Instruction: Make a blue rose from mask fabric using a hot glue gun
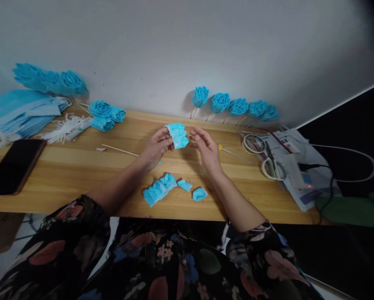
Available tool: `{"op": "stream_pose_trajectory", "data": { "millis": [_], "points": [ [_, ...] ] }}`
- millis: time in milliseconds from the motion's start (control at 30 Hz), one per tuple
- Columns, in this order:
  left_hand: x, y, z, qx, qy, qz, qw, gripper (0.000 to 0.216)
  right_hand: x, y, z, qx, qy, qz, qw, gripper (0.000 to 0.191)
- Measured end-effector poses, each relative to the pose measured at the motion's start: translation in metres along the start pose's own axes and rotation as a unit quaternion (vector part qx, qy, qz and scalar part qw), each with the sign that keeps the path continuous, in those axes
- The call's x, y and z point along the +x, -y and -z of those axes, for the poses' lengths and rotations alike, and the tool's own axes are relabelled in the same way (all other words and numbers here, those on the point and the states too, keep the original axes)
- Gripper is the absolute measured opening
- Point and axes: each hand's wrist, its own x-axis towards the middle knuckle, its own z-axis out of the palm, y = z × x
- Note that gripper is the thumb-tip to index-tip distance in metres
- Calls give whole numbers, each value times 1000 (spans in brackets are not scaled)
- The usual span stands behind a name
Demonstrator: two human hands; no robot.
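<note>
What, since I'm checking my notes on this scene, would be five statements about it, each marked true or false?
1. The left hand holds a pleated blue piece. True.
2. The right hand holds the scissors. False: it is near the pleated blue piece, and the scissors lie to the right, by the papers.
3. A blue strip lies on the table, nearer the wearer than both hands. True.
4. Blue flowers appear only on the right. False: more are on the left.
5. The phone lies near the table's left end. True.
</note>
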Motion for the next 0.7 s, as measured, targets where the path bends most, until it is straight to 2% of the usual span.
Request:
{"op": "stream_pose_trajectory", "data": {
  "millis": [100,233,500,700],
  "points": [
    [-3,0,-2,5,19,0,1000,35,-1,3,-4,76,25,-91,993,49],
    [-5,1,-4,21,38,1,999,38,-3,10,-6,122,68,-142,980,45],
    [-7,8,-5,79,51,-36,995,37,-6,16,-8,110,101,-139,979,44],
    [-10,6,-7,74,52,-19,996,32,-6,12,-9,91,100,-129,982,40]
  ]
}}
